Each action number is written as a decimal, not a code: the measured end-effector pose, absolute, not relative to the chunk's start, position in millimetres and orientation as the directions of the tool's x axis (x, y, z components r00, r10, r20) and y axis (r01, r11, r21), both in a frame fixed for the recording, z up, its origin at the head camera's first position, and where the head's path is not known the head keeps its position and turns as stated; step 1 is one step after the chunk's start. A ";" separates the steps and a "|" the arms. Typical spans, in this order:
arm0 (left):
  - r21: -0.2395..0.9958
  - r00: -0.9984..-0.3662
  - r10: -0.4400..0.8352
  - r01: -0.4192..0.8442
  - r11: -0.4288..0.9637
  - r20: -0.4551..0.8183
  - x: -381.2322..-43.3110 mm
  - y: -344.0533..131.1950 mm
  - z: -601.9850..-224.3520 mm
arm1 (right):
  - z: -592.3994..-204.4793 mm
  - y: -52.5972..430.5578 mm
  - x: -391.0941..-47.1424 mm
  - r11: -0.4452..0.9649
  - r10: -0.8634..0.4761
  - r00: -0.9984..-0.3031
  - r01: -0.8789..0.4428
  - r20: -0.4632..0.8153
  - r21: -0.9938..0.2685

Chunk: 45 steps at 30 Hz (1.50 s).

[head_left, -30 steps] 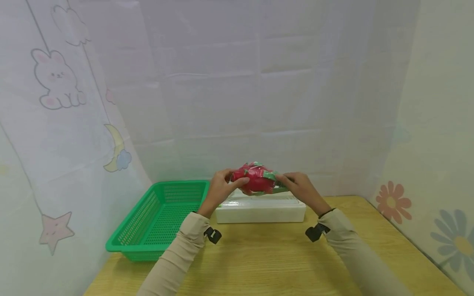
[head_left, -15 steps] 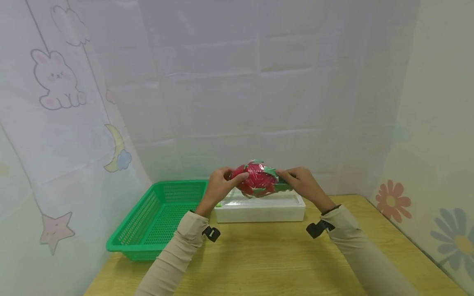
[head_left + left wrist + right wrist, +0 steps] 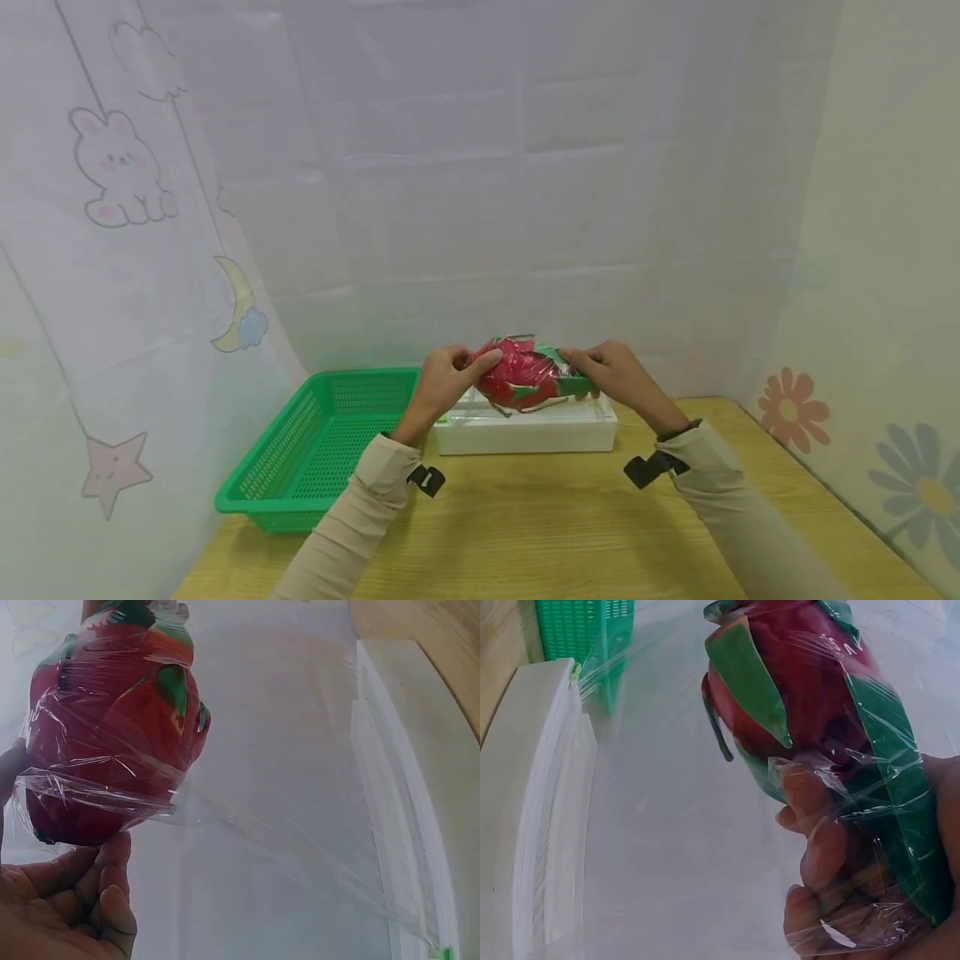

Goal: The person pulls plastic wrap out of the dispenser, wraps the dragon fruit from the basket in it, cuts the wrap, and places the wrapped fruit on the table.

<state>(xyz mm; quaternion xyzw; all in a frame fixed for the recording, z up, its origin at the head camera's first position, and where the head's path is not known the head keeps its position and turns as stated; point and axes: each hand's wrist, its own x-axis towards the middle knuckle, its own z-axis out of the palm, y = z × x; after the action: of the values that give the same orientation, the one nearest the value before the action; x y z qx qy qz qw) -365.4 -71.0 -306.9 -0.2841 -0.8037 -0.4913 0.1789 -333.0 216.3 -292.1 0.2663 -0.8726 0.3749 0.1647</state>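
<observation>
A pinkish-red dragon fruit [image 3: 517,375] with green scales is held up between both hands, above a white box [image 3: 525,438]. Clear cling film [image 3: 112,791] is wrapped around it, creased and shiny. From the fruit, a sheet of the film stretches down to the slot of the box [image 3: 525,795]. My left hand [image 3: 442,382] grips the rounded end, thumb on the near side and fingers [image 3: 114,881] beneath. At the leafy end, my right hand [image 3: 618,375] pinches the fruit, with film lying over its fingers [image 3: 829,844].
A green plastic basket [image 3: 240,502] with perforated walls stands left of the box. Both sit on a wooden table [image 3: 532,525]. Behind the table hangs a pale curtain [image 3: 480,208], and printed sheets line both sides.
The dragon fruit has turned between the hands, showing a different side with more shiny film over it. It also sits slightly lower. Both hands have kept nearly the same place.
</observation>
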 end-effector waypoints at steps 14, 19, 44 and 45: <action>0.723 -0.847 0.298 0.531 0.442 0.440 -356.6 -68.8 -312.2 | -286.5 216.5 -322.5 0.504 -0.400 -0.896 -0.390 0.192 -0.771; 0.761 -0.884 0.337 0.456 0.461 0.326 -355.4 -69.9 -320.0 | -293.2 217.1 -327.3 0.577 -0.387 -0.921 -0.276 0.041 -0.769; 0.804 -0.922 0.381 0.173 0.569 -0.071 -387.8 -65.5 -422.0 | -421.9 223.8 -381.7 0.514 -0.331 -0.888 0.116 -0.321 -0.850; 0.802 -0.924 0.376 0.170 0.572 -0.073 -388.8 -65.2 -425.2 | -426.1 223.8 -382.9 0.509 -0.330 -0.888 0.118 -0.320 -0.853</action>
<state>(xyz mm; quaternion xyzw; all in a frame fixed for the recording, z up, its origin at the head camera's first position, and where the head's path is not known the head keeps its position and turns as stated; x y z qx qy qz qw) -388.8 -65.2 -425.2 -0.1552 -0.8787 -0.4356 -0.1183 -382.9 223.8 -426.1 0.0632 -0.8381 0.4916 -0.2281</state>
